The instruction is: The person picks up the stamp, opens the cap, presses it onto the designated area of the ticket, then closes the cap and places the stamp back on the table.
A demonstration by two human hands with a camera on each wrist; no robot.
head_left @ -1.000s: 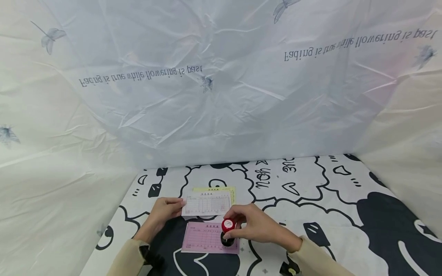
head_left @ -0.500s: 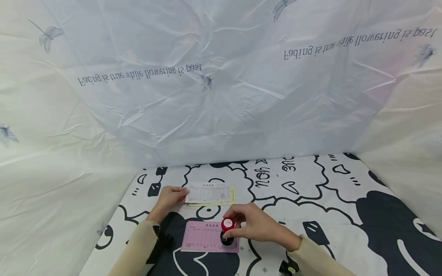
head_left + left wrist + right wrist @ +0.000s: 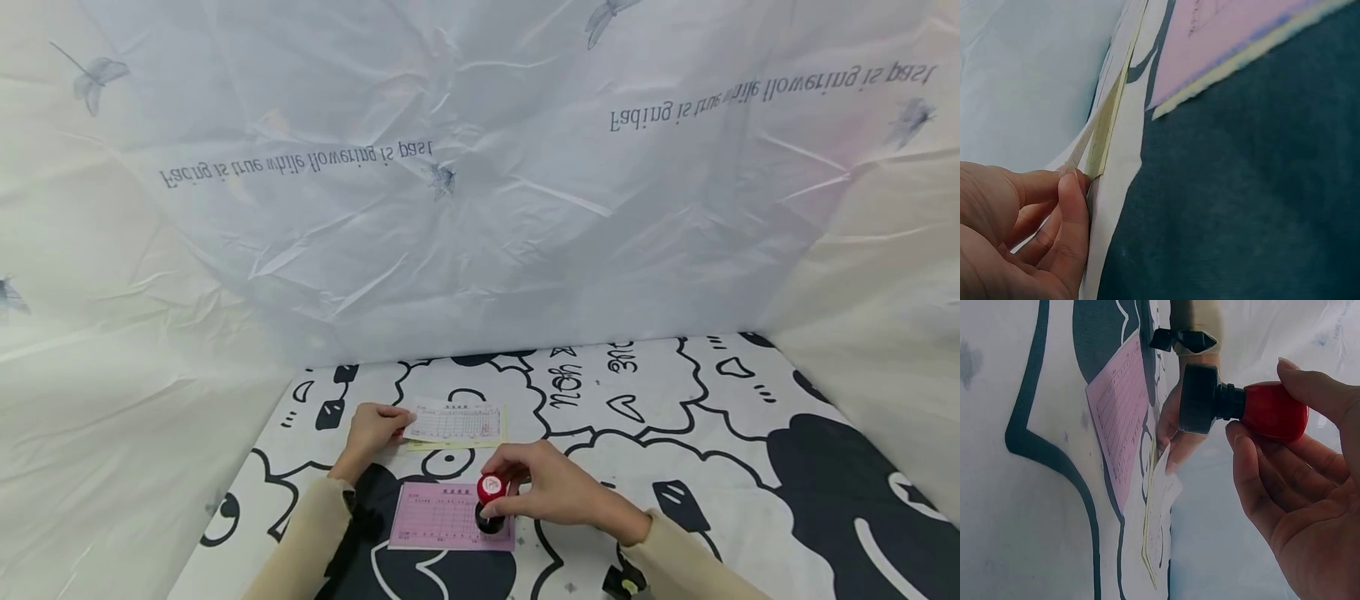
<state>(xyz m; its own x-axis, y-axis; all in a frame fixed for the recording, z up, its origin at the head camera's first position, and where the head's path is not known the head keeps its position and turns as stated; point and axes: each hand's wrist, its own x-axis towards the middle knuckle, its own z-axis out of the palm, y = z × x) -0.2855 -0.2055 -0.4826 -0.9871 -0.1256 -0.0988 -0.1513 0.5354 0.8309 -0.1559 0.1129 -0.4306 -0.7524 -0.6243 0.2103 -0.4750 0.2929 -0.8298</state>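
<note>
My left hand [image 3: 375,432] pinches the left edge of a white printed form [image 3: 453,423], which carries a faint reddish mark near its right end. Under it lies a yellow sheet [image 3: 420,446]; in the left wrist view the white form lifts away from the yellow sheet [image 3: 1105,134] at the fingertips. Between thumb and fingers my right hand [image 3: 551,487] holds a stamp [image 3: 492,486] with a red knob and a black round base. The right wrist view shows the stamp [image 3: 1272,411] raised above the cloth. Nearer me lies a pink form pad [image 3: 435,517], partly overlapped by the stamp in the head view.
A cloth [image 3: 585,550] with black-and-white cartoon print covers the table. Pale plastic sheeting [image 3: 465,250] with printed words and dragonflies hangs behind it and along both sides. Dark straps sit on both wrists.
My left hand has moved the white form away from me, onto the yellow sheet, and it now tilts up slightly at the held edge. The right hand keeps the stamp in nearly the same place.
</note>
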